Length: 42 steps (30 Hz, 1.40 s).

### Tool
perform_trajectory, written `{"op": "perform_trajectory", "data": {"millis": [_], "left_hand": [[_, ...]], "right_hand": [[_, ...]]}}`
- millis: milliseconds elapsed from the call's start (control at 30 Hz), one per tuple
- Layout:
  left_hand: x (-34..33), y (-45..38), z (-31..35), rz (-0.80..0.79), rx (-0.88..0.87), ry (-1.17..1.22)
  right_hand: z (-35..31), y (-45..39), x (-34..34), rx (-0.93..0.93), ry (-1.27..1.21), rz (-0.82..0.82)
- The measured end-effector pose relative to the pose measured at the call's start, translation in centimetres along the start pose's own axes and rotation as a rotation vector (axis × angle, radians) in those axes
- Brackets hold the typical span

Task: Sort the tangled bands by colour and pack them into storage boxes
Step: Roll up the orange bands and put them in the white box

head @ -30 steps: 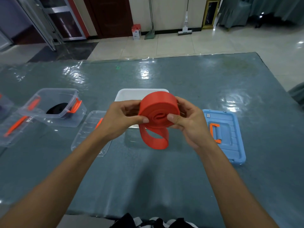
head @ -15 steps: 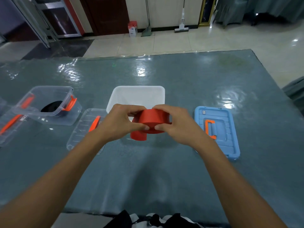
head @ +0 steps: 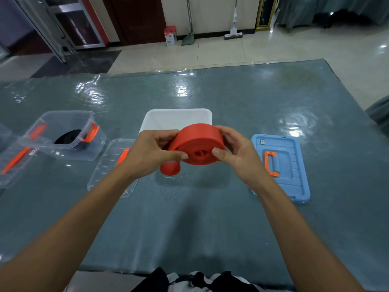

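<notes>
A red band [head: 197, 147], wound into a thick flat coil, is held above the worktop [head: 189, 218] at the centre of view, tilted so its spiral face shows. A short loose tail hangs from its 7 o'clock edge. Directly behind it, toward 12 o'clock, sits an open white box [head: 179, 118]. At 9 o'clock stands a clear box [head: 63, 135] with orange latches, a black band [head: 68, 137] coiled inside. A clear lid [head: 111, 165] lies flat between them, and a blue lid [head: 282, 165] with an orange handle lies flat at 3 o'clock.
</notes>
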<state>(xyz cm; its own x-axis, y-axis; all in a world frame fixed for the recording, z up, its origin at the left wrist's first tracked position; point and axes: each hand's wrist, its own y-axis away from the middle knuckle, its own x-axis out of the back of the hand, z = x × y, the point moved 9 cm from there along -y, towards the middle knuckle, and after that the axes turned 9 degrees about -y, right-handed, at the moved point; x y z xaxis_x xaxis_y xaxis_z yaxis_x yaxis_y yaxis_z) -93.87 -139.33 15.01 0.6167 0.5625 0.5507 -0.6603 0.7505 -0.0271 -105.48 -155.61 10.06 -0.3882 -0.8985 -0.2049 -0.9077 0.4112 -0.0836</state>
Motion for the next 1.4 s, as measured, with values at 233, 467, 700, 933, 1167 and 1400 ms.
{"op": "perform_trajectory", "data": {"millis": [233,467,700,933,1167,1400], "left_hand": [[-0.5,0.2,-0.2,-0.041,-0.033,-0.193],[0.2,0.0,-2.3,-0.003,0.049,0.000],[2.6,-0.3,-6.0,0.141,0.091,0.172],[2.3,-2.3,-11.2,0.344,0.255,0.376],[1.8,-6.0,-13.6,0.336,0.229,0.318],[4.4,-11.2,-16.4,0.327,0.185,-0.130]], "right_hand": [[-0.7,0.1,-2.6,0.055,0.607,-0.200],[0.1,-1.0,-2.1,0.010,0.343,-0.090],[3.2,-3.1,-3.3,-0.143,-0.168,0.085],[7.4,-5.9,-5.3,-0.297,-0.266,0.309],[8.5,-10.3,-5.4,-0.334,-0.220,0.421],[11.2,-16.1,-4.7,-0.416,-0.183,0.479]]}}
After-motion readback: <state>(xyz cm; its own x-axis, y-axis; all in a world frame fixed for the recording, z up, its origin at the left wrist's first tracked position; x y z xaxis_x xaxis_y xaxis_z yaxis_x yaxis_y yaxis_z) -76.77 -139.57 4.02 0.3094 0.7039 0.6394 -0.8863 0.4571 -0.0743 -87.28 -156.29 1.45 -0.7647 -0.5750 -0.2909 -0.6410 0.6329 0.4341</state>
